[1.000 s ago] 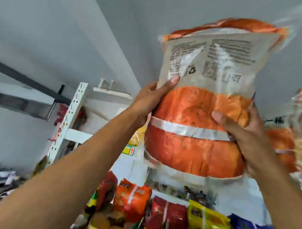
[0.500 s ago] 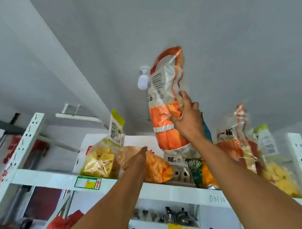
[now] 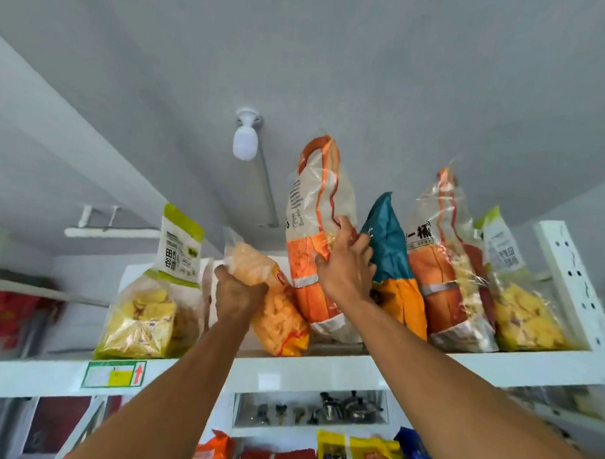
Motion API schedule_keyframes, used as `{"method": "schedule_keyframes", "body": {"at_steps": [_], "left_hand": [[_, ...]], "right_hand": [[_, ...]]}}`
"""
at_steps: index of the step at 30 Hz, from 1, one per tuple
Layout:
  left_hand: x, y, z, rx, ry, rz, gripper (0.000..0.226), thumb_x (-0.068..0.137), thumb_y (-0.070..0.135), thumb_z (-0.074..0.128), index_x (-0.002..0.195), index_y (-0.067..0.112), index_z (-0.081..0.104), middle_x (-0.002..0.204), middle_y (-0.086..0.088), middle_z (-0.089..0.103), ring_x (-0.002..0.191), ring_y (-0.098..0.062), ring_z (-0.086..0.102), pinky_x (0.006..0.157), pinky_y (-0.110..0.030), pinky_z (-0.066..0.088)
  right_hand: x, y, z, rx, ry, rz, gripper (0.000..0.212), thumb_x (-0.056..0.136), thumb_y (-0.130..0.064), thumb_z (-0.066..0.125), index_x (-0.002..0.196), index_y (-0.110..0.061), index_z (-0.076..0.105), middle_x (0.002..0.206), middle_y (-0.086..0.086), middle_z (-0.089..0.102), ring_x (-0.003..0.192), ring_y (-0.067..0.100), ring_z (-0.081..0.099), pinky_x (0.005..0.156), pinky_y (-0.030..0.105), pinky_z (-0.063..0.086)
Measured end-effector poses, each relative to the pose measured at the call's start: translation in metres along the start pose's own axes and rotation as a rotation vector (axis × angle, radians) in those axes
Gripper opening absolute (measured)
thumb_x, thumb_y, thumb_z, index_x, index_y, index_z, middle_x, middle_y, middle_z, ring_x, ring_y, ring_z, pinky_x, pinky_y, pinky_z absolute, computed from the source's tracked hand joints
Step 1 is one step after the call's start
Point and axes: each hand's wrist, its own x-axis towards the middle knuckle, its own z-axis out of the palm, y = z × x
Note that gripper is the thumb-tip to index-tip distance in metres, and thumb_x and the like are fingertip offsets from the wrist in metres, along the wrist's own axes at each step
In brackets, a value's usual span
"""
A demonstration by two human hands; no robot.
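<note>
Two hands are up at the top shelf (image 3: 323, 371), and this looks like the stocking step. The tall orange bag (image 3: 308, 257) stands upright on the board, wedged between a leaning bag of orange snacks (image 3: 281, 318) and a teal bag (image 3: 386, 239). The right hand (image 3: 344, 268) is clamped on the tall bag's edge, fingers curled round the plastic about halfway up. The left hand (image 3: 239, 294) grips the leaning bag near its top, fingers wrapped round it, seemingly tipping it aside to make room. By my read, the tall bag is nearly seated. The next move calls for a push towards the back and a careful release, so it stands without toppling onto its neighbours.
</note>
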Motion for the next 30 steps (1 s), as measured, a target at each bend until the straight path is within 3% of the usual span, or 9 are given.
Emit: {"method": "schedule_keyframes", "body": {"at_steps": [4,7,11,15,19,23,25,27,30], "left_hand": [[0.001,0.016,0.003,0.065,-0.005,0.251,0.083,0.078,0.02,0.08,0.147,0.027,0.034,0.132,-0.01,0.063,0.118,-0.039,0.061,0.102,-0.052,0.05],[-0.006,0.015,0.008,0.095,-0.043,0.322,0.083,0.081,0.018,0.08,0.152,0.027,0.036,0.14,-0.008,0.059,0.125,-0.036,0.057,0.107,-0.044,0.046],[-0.008,0.0,0.01,0.099,-0.166,0.314,0.086,0.088,0.019,0.076,0.158,0.028,0.028,0.149,-0.002,0.051,0.141,-0.026,0.045,0.108,-0.025,0.031],[-0.006,-0.006,0.004,0.214,-0.316,0.442,0.105,0.083,0.014,0.079,0.163,0.026,0.012,0.159,-0.005,0.036,0.143,-0.028,0.041,0.114,-0.035,0.032],[-0.014,0.002,-0.012,0.301,-0.352,0.531,0.105,0.082,0.01,0.074,0.164,0.028,0.01,0.161,-0.004,0.031,0.14,-0.032,0.045,0.109,-0.041,0.042],[-0.003,-0.004,-0.013,0.337,-0.485,0.598,0.113,0.077,0.053,0.069,0.164,0.028,0.002,0.171,0.001,0.013,0.156,-0.026,0.022,0.125,-0.051,0.026],[-0.001,-0.009,-0.014,0.405,-0.512,0.59,0.118,0.08,0.063,0.071,0.163,0.032,-0.007,0.173,0.003,-0.001,0.159,-0.027,0.009,0.125,-0.056,0.023],[-0.003,-0.014,-0.019,0.451,-0.53,0.548,0.113,0.09,0.052,0.071,0.162,0.032,-0.012,0.173,0.0,-0.011,0.16,-0.027,0.002,0.125,-0.056,0.02],[-0.011,-0.017,-0.03,0.409,-0.437,0.549,0.103,0.095,0.05,0.065,0.164,0.029,-0.009,0.173,0.0,-0.008,0.16,-0.023,0.001,0.128,-0.049,0.014]], "right_hand": [[-0.007,0.028,0.01,0.07,-0.218,0.228,0.077,0.101,-0.047,0.053,0.158,-0.037,0.001,0.157,0.013,0.021,0.142,0.037,0.031,0.114,0.056,0.033],[-0.013,0.042,0.013,0.076,-0.177,0.171,0.075,0.102,-0.042,0.052,0.159,-0.034,0.003,0.156,0.012,0.019,0.142,0.037,0.029,0.113,0.056,0.033],[-0.016,0.042,0.015,0.241,-0.059,0.167,0.075,0.098,-0.026,0.068,0.157,-0.029,0.022,0.152,0.015,0.025,0.136,0.038,0.036,0.112,0.051,0.039],[-0.024,0.051,0.017,0.346,0.124,0.136,0.055,0.089,-0.01,0.077,0.132,-0.027,0.048,0.141,0.015,0.041,0.128,0.036,0.042,0.106,0.054,0.044],[-0.024,0.036,0.026,0.447,0.171,0.286,0.044,0.086,-0.002,0.074,0.119,-0.026,0.055,0.138,0.017,0.045,0.125,0.041,0.047,0.105,0.055,0.046],[-0.03,0.015,0.03,0.443,0.131,0.368,0.038,0.091,-0.005,0.067,0.12,-0.025,0.055,0.141,0.019,0.042,0.127,0.043,0.045,0.104,0.05,0.044],[-0.036,0.014,0.022,0.41,0.132,0.306,0.038,0.09,-0.012,0.072,0.121,-0.024,0.052,0.142,0.016,0.04,0.129,0.04,0.042,0.104,0.052,0.045],[-0.047,0.013,0.011,0.351,0.14,0.141,0.045,0.087,-0.016,0.075,0.122,-0.026,0.049,0.142,0.01,0.039,0.132,0.035,0.039,0.105,0.052,0.043],[-0.064,0.005,-0.001,0.25,0.128,-0.087,0.051,0.083,-0.016,0.075,0.124,-0.03,0.047,0.142,0.004,0.036,0.134,0.029,0.036,0.106,0.049,0.039]]}}
